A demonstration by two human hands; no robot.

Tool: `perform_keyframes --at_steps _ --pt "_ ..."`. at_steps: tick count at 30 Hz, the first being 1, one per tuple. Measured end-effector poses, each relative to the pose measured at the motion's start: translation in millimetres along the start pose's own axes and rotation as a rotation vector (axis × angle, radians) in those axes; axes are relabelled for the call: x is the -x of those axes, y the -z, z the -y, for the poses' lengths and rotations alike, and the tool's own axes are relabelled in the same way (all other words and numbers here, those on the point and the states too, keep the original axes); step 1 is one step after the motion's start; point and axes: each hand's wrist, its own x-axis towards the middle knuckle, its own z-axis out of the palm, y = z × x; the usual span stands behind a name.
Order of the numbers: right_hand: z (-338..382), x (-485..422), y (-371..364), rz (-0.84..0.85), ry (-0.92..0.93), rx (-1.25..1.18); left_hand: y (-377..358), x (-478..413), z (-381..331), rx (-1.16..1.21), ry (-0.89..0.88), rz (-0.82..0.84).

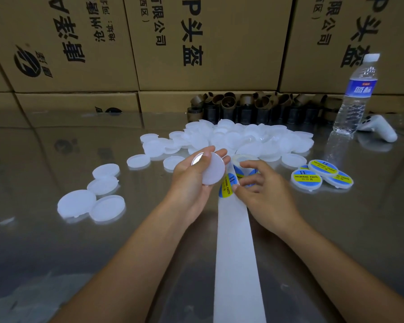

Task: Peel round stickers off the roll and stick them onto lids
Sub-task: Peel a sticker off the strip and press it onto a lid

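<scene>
My right hand hides most of the sticker roll from me. The lid covers part of my left hand. The backing strip runs off the bottom edge.

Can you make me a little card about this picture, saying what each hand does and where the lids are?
left hand: holds one white lid
right hand: pinches a blue and yellow sticker by the roll
backing strip: runs from the roll toward the person
plain lids: piled behind the hands
finished lids: stickered, right of the hands
water bottle: upright, far right
</scene>
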Motion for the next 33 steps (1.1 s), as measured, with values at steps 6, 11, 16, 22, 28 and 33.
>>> perform_keyframes --at_steps 6,11,16,22,28,33 --pt "4 -4 4 -0.027 -0.096 -0.209 1 1 3 -0.173 -0.038 -0.184" --pt "5 -6 6 -0.075 -0.137 -0.369 2 0 8 -0.403 0.048 -0.243" --pt "5 -9 6 -0.101 -0.141 -0.516 0 4 10 -0.454 0.200 -0.071" --pt "3 -8 5 -0.096 -0.097 -0.392 3 1 9 -0.350 0.185 -0.021" --pt "1 -6 3 -0.245 0.084 -0.090 4 3 11 -0.323 0.165 -0.007" --pt "2 -1 6 -0.301 0.351 0.275 5 5 11 -0.347 0.157 0.046"
